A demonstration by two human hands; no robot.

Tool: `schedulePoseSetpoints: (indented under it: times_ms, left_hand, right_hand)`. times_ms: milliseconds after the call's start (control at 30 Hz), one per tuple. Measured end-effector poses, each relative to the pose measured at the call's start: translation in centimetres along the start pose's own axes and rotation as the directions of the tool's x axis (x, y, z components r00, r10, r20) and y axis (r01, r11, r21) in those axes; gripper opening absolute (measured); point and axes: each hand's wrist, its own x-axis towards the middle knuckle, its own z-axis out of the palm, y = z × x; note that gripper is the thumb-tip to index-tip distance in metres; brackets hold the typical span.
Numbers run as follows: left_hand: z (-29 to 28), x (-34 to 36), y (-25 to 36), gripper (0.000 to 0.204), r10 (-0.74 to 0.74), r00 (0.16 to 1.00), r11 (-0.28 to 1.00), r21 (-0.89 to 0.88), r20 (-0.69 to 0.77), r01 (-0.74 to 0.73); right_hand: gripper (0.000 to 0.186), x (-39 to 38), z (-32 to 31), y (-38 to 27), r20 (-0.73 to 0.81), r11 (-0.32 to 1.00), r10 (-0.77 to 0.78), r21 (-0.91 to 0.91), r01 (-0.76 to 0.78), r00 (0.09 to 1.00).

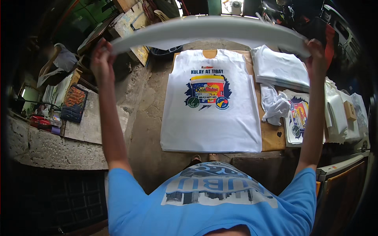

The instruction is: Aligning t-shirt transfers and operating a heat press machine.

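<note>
Both arms are stretched up and forward, holding a wide white sheet-like piece [208, 33] that is blurred and bowed between them. My left hand [103, 59] grips its left end and my right hand [316, 57] its right end. I cannot make out whether it is cloth or paper. Below it, a stack of white sleeveless shirts [208, 131] lies flat, neckline away from me. The top shirt carries a colourful print of a paint bucket.
The shirts rest on a brown board [273, 137]. Folded white cloth [281, 67], a crumpled white rag [274, 104] and a printed stack [295, 126] lie to the right. On the left are a concrete ledge [55, 147] and a dark patterned mat [75, 103].
</note>
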Motion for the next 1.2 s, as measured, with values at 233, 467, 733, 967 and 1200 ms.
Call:
schedulePoseSetpoints:
  times_ms: [233, 467, 733, 967, 1200]
  left_hand:
    - [-4.3, -16.0, -10.7, 0.025, -0.425, 0.893, 0.893, 0.094, -0.147, 0.441]
    - [-8.6, -30.2, -15.1, 0.017, -0.632, 0.724, 0.681, 0.25, -0.274, 0.689]
    - [-11.5, -34.3, -16.5, 0.011, -0.76, 0.604, 0.535, 0.297, -0.24, 0.791]
    - [-13.2, -36.2, -15.0, 0.009, -0.782, 0.598, 0.514, 0.361, -0.176, 0.778]
    - [-15.2, -36.4, -16.3, 0.009, -0.793, 0.609, 0.532, 0.52, 0.03, 0.668]
  right_hand:
    - [0.01, -13.8, -5.4, 12.2, -0.146, 0.947, 0.309, -0.048, -0.319, 0.94]
    - [0.012, -27.2, -10.5, 17.5, -0.304, 0.799, 0.455, -0.274, -0.535, 0.837]
    - [0.011, -32.4, -12.7, 18.7, -0.377, 0.683, 0.497, -0.385, -0.62, 0.782]
    - [0.008, -34.6, -12.9, 17.5, -0.395, 0.575, 0.445, -0.562, -0.595, 0.803]
    - [0.008, -36.4, -11.5, 17.3, -0.466, 0.283, 0.266, -0.799, -0.53, 0.844]
